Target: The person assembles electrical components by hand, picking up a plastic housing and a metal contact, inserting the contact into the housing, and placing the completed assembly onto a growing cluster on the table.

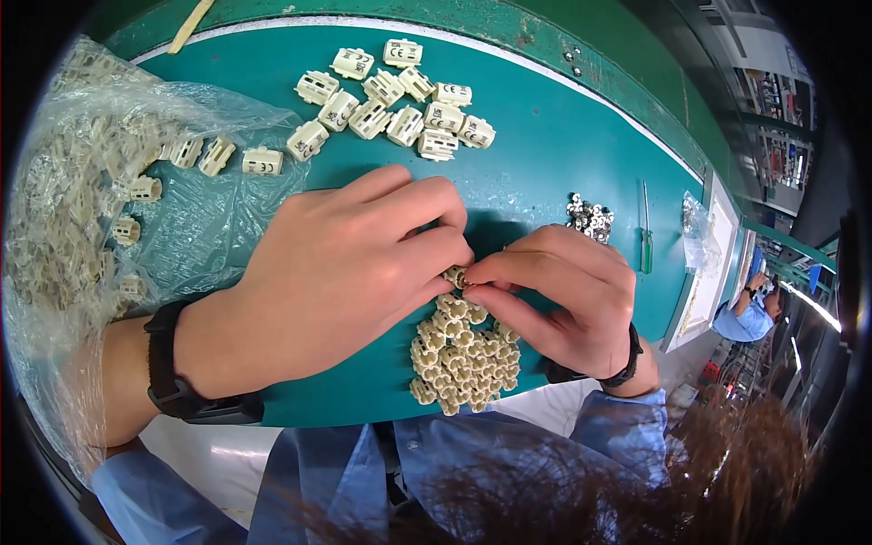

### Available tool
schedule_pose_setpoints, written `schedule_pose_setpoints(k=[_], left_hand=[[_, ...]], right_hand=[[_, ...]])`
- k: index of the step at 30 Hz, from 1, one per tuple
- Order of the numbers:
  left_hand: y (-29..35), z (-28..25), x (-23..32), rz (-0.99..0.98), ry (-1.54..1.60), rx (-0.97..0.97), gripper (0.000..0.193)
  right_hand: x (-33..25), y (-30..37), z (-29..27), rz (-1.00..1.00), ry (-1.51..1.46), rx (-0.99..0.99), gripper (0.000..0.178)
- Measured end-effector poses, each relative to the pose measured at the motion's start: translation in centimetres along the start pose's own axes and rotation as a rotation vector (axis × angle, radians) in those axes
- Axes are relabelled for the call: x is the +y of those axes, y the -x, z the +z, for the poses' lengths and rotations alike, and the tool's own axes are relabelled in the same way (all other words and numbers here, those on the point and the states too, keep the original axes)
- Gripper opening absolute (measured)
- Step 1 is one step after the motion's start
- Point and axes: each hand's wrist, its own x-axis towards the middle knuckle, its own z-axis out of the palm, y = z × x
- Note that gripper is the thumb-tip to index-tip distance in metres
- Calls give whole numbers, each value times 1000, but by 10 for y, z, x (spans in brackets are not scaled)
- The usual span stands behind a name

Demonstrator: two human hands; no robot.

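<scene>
Between my hands is a small cream plastic part (455,276), mostly covered by fingers. My left hand (350,263) pinches it from the left. From the right, the thumb and forefinger of my right hand (559,295) close on its end; whether they also hold a tiny piece cannot be made out. Just below lies a tight cluster of similar cream plastic parts (465,359), standing with their open ends up. Beyond my left hand, several cream cylindrical plastic housings (404,125) with dark printing lie loose on the green table mat (545,173).
A clear plastic bag (82,173) full of cream parts spreads over the left side. At the right are a pile of small metal pieces (590,218), a green-handled screwdriver (646,250) and a small clear bag (698,232). A person in blue (749,313) is far right.
</scene>
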Motion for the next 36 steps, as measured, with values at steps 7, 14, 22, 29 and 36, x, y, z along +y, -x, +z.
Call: schedule_pose_setpoints(k=[7,14,22,29,36], left_hand=[[-2,1,1,-3,4,6,26],[-4,0,1,-1,-15,2,26],[3,-8,-2,49,-3,-56,36],[1,-22,3,27,-20,-131,45],[-15,-24,4,-36,-343,69,50]], right_hand=[[0,0,0,3,-5,5,22],[5,0,0,-66,15,32,22],[15,6,-22,185,10,134,25],[24,10,-18,160,14,-10,19],[24,13,-18,160,-36,-27,16]])
